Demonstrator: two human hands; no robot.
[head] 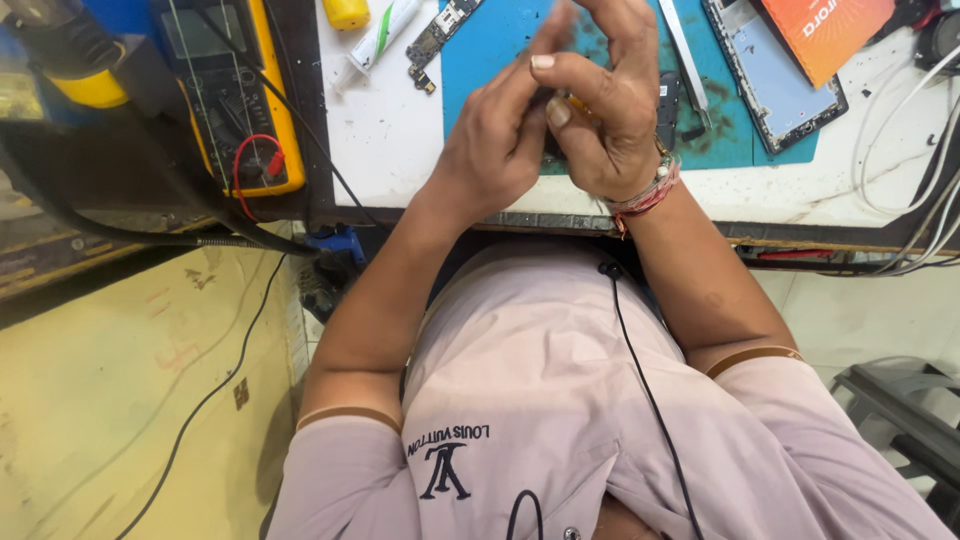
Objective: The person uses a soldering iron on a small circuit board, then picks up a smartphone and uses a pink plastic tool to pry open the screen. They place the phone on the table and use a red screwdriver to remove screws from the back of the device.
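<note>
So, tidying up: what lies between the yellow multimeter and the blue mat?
In the head view, a white tube lies between the multimeter and the mat, on the white tabletop.

single head-worn view, steeply downward and close over the bench edge point(560, 220), chest at frame bottom

left hand point(500, 150): forearm runs up from the near left, fingers bunched and pinched toward the right hand | right hand point(605, 110): forearm rises from the near right, fingers curled, index arched over, thread bands on wrist | hands touching, centre far
</note>
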